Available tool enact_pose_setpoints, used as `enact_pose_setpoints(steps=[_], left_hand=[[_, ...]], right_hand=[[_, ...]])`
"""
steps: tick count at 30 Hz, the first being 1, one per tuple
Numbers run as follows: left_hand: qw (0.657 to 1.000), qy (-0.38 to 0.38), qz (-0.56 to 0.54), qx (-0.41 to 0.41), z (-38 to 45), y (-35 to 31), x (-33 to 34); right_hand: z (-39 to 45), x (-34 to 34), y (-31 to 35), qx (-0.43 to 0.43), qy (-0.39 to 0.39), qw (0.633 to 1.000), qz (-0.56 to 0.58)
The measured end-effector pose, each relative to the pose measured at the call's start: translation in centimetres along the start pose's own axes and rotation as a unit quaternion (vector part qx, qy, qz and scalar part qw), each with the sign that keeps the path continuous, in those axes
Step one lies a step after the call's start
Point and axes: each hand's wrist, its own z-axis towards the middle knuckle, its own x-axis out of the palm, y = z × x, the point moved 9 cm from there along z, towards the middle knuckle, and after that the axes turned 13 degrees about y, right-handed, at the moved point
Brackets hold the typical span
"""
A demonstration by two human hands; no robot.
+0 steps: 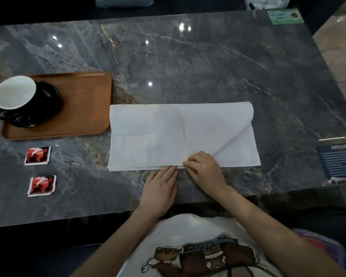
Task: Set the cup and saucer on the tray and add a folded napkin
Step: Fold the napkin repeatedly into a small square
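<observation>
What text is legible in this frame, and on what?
No text can be read with confidence.
Two red sachets: white swirl logo and small print, too blurred.
Green card at the far edge of the table: print too small.
Dark blue card at the right edge: white heading and lines of text, too blurred.
Shirt graphic: lettering on the cartoon figure, unclear.
Tray, cup, napkin: no text.

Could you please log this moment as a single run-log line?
phase: folding | white paper napkin: half-folded on grey marble table | left hand, right hand: at near edge | black cup, saucer: on wooden tray
</observation>
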Motion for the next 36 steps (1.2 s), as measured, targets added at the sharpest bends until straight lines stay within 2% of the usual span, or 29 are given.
enact_pose_setpoints(steps=[8, 11, 17, 23, 30, 36], left_hand=[[0.997, -0.072, -0.018, 0.014, 0.9, -0.2, -1.8], [0.996, -0.082, -0.017, 0.002, 2.2, 0.0, -1.8], [0.996, -0.046, -0.077, -0.002, 3.9, 0.8, -0.6], [0.990, -0.032, -0.138, 0.006, 4.4, 1.6, -0.8], [0.993, -0.050, -0.105, -0.004, 4.2, 1.2, -0.6], [0.998, -0.011, -0.054, -0.002, 4.6, 0.5, -0.4]], right_hand=[[-0.2, 0.2, 0.1, -0.007, 0.007, 1.000, -0.005], [-0.4, 0.0, 0.4, -0.019, -0.013, 1.000, -0.015], [-1.0, -0.1, 0.9, -0.021, -0.054, 0.997, -0.051], [-1.0, 0.1, 1.0, -0.014, -0.043, 0.996, -0.078], [-1.0, -0.6, -0.1, -0.018, 0.004, 0.995, -0.094], [-0.9, -0.2, -0.1, -0.019, 0.024, 0.994, -0.103]])
